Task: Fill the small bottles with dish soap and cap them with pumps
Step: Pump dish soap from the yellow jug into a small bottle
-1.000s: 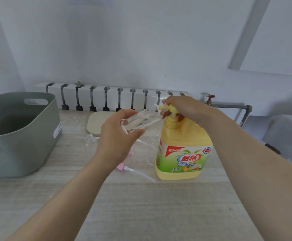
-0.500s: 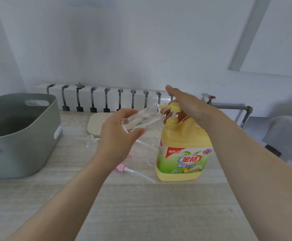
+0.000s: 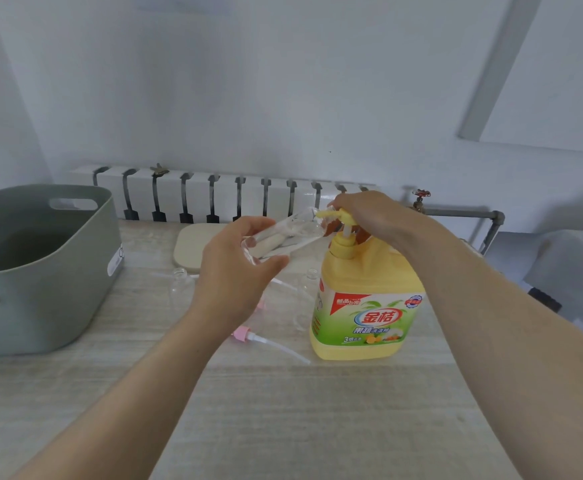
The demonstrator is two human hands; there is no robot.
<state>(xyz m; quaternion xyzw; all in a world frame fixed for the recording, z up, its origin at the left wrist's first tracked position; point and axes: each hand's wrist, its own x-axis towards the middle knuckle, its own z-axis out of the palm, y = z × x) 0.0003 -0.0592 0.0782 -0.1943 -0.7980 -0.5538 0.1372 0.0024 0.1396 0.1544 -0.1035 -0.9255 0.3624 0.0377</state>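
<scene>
A: Left hand (image 3: 234,271)?
B: Gripping a clear small bottle (image 3: 283,237); tilted, mouth at the pump head (image 3: 335,214) nozzle.
A: Right hand (image 3: 369,213)?
B: Fingers curled over that pump head; it tops the yellow dish soap jug (image 3: 363,306), upright on the surface (image 3: 283,410).
A: Rest?
B: Pink pump (image 3: 245,334) lying near the jug; spare bottle (image 3: 179,282) upright; grey tub (image 3: 40,271) left.
</scene>
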